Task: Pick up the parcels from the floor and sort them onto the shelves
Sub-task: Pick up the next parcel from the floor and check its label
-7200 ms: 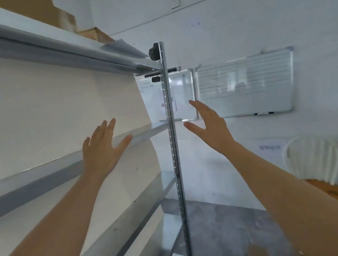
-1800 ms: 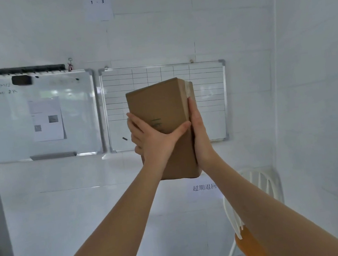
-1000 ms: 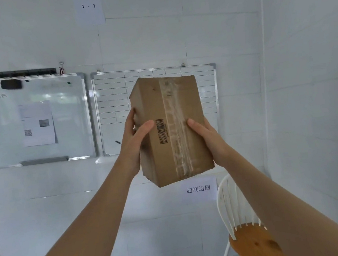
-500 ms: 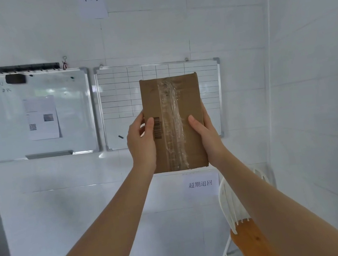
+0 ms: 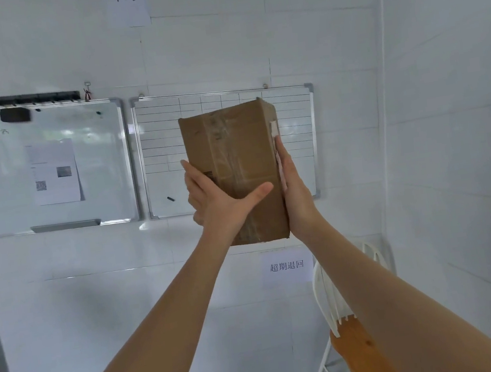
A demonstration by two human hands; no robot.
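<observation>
Two hands clamp one taped cardboard parcel (image 5: 234,168), held upright at arm's length. Left hand (image 5: 221,203): palm on near face, thumb across tape seam, fingers wrapped round left edge. Right hand (image 5: 293,189): flat against right side, fingers extended upward. Gridded whiteboard (image 5: 165,152) behind parcel; second whiteboard (image 5: 45,168) left of left hand. White chair (image 5: 335,308) below right forearm.
</observation>
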